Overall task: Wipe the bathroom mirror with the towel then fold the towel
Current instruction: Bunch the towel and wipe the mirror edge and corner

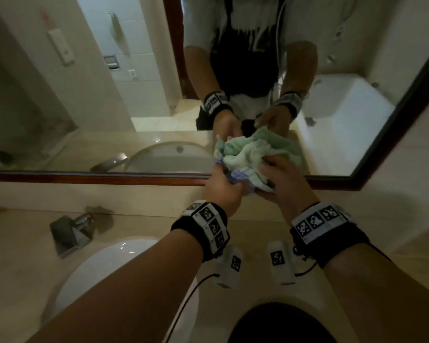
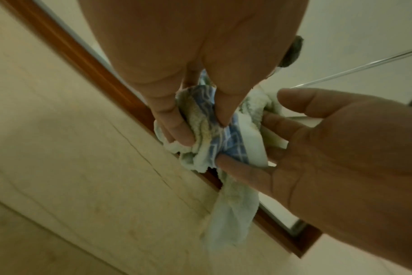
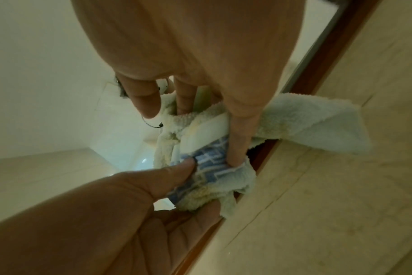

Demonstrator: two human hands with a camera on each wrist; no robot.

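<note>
A crumpled pale green-white towel with a blue patterned band is bunched against the lower edge of the bathroom mirror. My left hand pinches the blue band between thumb and fingers. My right hand grips the towel from the right, its fingers dug into the folds. In the right wrist view the left thumb presses on the band. A loose end of the towel hangs below the hands. The mirror reflects both hands and the towel.
The mirror's brown wooden frame runs along a beige stone ledge. Below lie the beige countertop, a white basin and a metal faucet at the left. The beige wall stands right of the mirror.
</note>
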